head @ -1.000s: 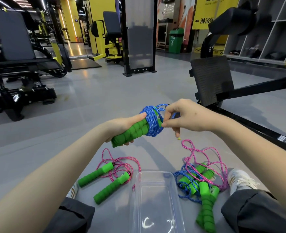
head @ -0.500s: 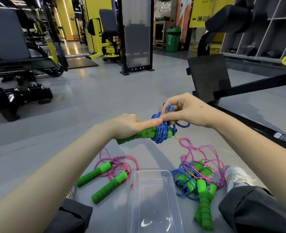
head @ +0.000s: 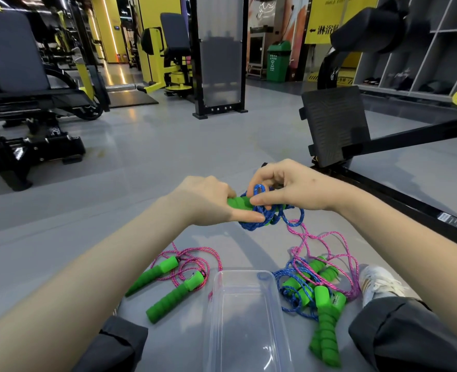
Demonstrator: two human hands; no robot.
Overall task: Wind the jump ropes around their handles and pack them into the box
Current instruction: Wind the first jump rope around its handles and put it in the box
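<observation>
Handles [head: 237, 203] level, pointing right; left hand [head: 206, 202] grips, right hand [head: 289, 189] pinches rope [head: 258, 224].

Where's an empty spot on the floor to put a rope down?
Bare floor lies just beyond the clear box, between the loose pink rope and the tangled pile. The wide floor past the held blue rope is open too. Right of the box is crowded: the pile lies beside the shoe.

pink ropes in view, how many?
2. One pink rope lies loose on the floor left of the box. The other is tangled into the pile right of the box. That pile may hide more.
</observation>
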